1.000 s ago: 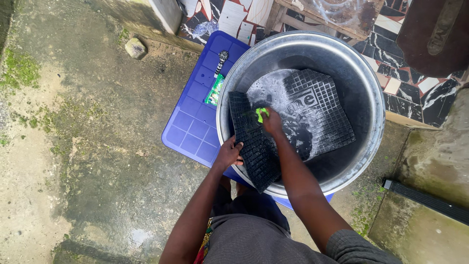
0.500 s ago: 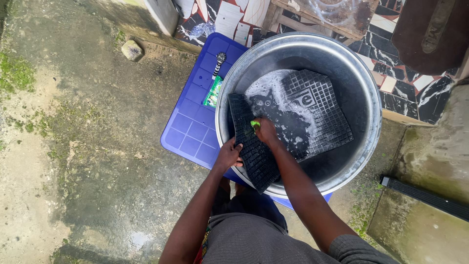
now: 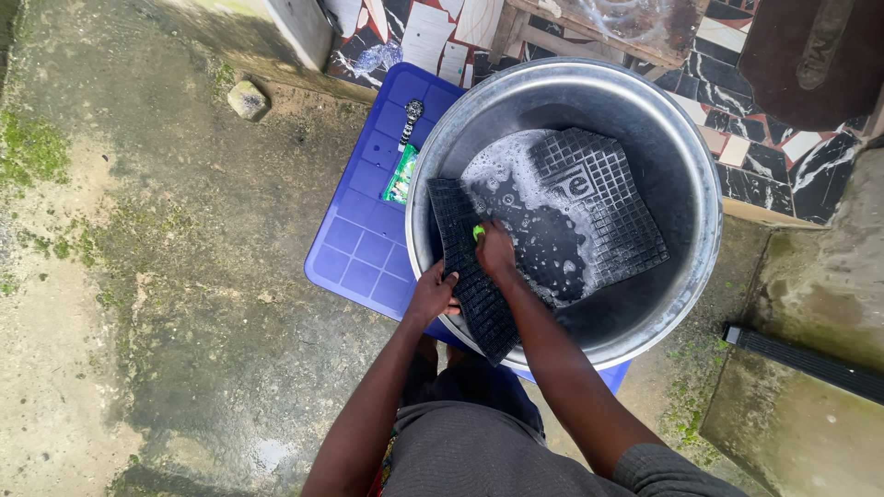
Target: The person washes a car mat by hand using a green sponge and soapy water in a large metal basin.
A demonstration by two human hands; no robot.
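A black rubber car mat with a grid pattern lies in a big metal basin, covered with soapy foam. Its near end folds up over the basin's rim. My left hand grips that folded edge at the rim. My right hand presses a small green scrubber onto the mat's left strip; most of the scrubber is hidden under the fingers.
The basin rests on a blue plastic table that carries a wristwatch and a green sachet. Wet mossy concrete lies to the left, with a stone. Another black mat lies at right; broken tiles at the back.
My right hand with the green scrubber has slid a little toward me and leftward along the mat. The left hand keeps its hold on the mat's edge.
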